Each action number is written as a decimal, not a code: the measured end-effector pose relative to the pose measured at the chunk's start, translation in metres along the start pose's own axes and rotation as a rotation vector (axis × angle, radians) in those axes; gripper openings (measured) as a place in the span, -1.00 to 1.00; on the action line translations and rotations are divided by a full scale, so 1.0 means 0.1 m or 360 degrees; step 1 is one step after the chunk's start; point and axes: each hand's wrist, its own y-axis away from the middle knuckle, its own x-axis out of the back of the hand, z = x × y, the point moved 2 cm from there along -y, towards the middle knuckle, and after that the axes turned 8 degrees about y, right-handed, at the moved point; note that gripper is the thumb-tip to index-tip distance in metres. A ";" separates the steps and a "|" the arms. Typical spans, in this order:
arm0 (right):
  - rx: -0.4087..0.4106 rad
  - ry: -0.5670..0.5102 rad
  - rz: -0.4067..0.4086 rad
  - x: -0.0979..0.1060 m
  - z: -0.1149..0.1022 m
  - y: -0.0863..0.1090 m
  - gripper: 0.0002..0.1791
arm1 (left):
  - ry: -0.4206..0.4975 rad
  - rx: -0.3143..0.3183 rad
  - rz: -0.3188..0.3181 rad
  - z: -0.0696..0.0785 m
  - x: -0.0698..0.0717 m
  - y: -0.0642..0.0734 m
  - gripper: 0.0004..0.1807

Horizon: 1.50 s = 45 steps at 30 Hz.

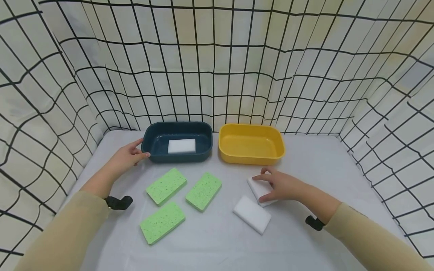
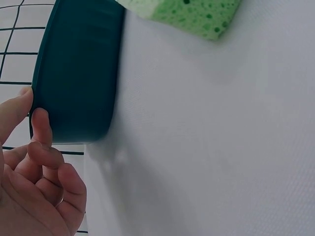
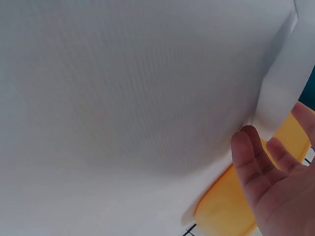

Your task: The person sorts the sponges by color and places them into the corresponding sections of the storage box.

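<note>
At the left end of the dark blue tub (image 1: 152, 154), my left hand (image 1: 126, 157) pinches the rim between thumb and forefinger. The left wrist view shows those fingertips at the rim, with the other fingers curled below. One white sponge (image 1: 181, 146) lies inside this tub. My right hand (image 1: 283, 184) is spread over a second white sponge (image 1: 256, 187), forefinger at its far corner and thumb over its near part. In the right wrist view the fingertips sit right at the end of that sponge (image 3: 281, 91). Another white sponge (image 1: 252, 214) lies just nearer.
A yellow tub (image 1: 251, 145) stands right of the blue one, its inside bare. Several green sponges (image 1: 166, 186) lie on the white tabletop (image 1: 217, 244) at left and centre. White cloth with a black grid (image 1: 217, 60) rises behind and at both sides.
</note>
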 end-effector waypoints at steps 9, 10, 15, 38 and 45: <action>-0.0006 -0.0051 -0.0013 -0.03 -0.01 -0.01 -0.17 | 0.0026 0.0014 -0.0007 0.00 0.00 0.00 -0.04; -0.0009 -0.0048 -0.0014 -0.04 -0.01 -0.02 -0.15 | 0.0025 0.0015 -0.0007 0.00 0.00 0.00 -0.04; -0.0013 -0.0016 -0.0014 -0.04 -0.03 -0.02 -0.12 | 0.0006 0.0003 -0.0007 0.01 0.00 0.01 -0.05; -0.0056 0.0151 -0.0013 -0.04 0.09 0.12 -0.06 | 0.0003 0.0034 -0.0012 0.02 0.00 0.01 -0.02; -0.0062 0.0136 0.0002 -0.03 0.07 0.17 -0.18 | 0.0000 0.0035 -0.0016 0.02 -0.01 0.00 -0.03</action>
